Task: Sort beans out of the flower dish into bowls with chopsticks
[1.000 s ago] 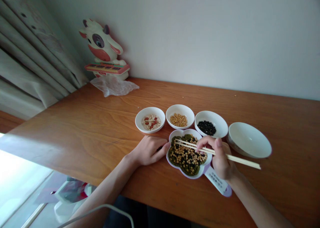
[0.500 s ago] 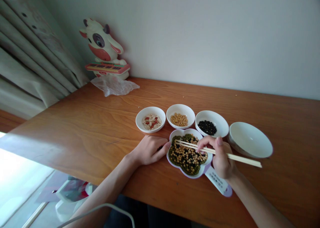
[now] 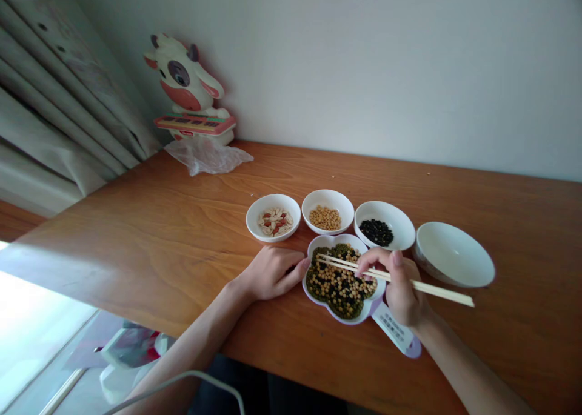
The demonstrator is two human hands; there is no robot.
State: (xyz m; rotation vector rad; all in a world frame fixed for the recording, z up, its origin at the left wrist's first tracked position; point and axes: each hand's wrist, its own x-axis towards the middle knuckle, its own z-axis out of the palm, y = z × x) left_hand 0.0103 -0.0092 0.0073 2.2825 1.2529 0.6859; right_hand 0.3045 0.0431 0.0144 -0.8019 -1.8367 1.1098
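Observation:
My right hand point(image 3: 400, 288) is closed round a pair of wooden chopsticks point(image 3: 436, 289). Their tips lie over a flower-shaped white dish point(image 3: 367, 311) filled with mixed green, yellow and black beans. My left hand point(image 3: 270, 272) rests on the wooden table point(image 3: 136, 233) with curled fingers, its fingertips touching the dish's left rim. Behind the dish stand three small white bowls: one with pale seeds and red bits point(image 3: 252, 218), one with yellow beans point(image 3: 346, 203), one with black beans point(image 3: 400, 218). A larger empty white bowl point(image 3: 454, 254) sits at the right.
A cow-shaped toy keyboard point(image 3: 188, 94) stands at the back left by the wall, on a crumpled clear plastic bag point(image 3: 207, 154). Curtains point(image 3: 54, 94) hang at the left. A printed label point(image 3: 395, 333) lies under my right wrist. A few loose beans lie near the wall.

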